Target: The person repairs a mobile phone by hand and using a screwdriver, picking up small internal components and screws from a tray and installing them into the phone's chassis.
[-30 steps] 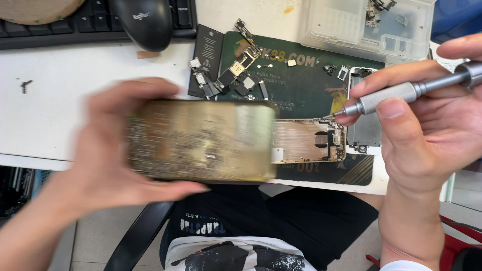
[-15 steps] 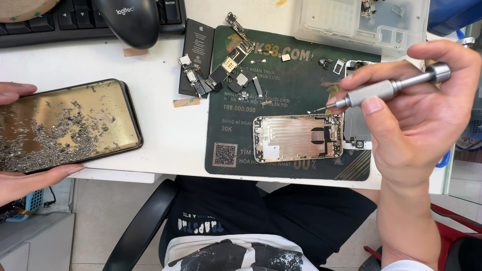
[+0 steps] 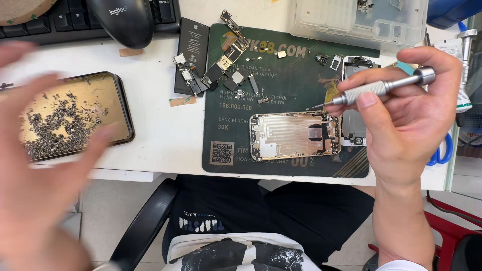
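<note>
A white surface (image 3: 160, 135) carries a dark green repair mat (image 3: 281, 95), a black keyboard (image 3: 75, 15) and a black mouse (image 3: 123, 20) at the far edge, and a clear plastic parts box (image 3: 361, 20) at the far right. On the mat lies an opened phone housing (image 3: 293, 134), its inside facing up, with small boards, flex cables and a black battery (image 3: 193, 50) spread beside it. The right hand (image 3: 406, 125) has its grip closed on a slim metal screwdriver (image 3: 381, 89); the tip hangs just above the far right corner of the housing, not touching it. The left hand (image 3: 35, 165) is blurred, with fingers spread and the grip empty, above a cracked phone panel (image 3: 70, 118) that serves as a tray full of tiny screws. To do this step well, I think the left hand should steady the housing first. Then the tip should sit straight in the screw head, with light pressure, so that it does not slip onto the cables.
</note>
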